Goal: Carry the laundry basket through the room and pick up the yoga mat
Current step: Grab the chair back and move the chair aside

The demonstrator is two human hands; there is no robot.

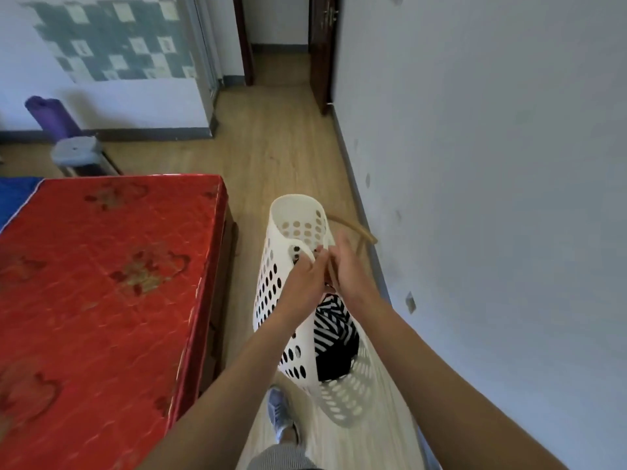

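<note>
Basket between both clasping hands

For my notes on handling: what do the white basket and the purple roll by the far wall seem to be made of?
The laundry basket looks like smooth, matte white plastic: thin walls punched with regular oval holes. The yoga mat looks like soft matte foam or rubber, rolled thick and standing upright; it is too far away to be sure.

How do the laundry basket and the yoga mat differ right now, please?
The laundry basket is white, perforated plastic; the yoga mat is solid purple and rolled. The basket is near, held by the left hand and right hand; the mat stands untouched by the far wall. Both are tall and roughly cylindrical.
</note>
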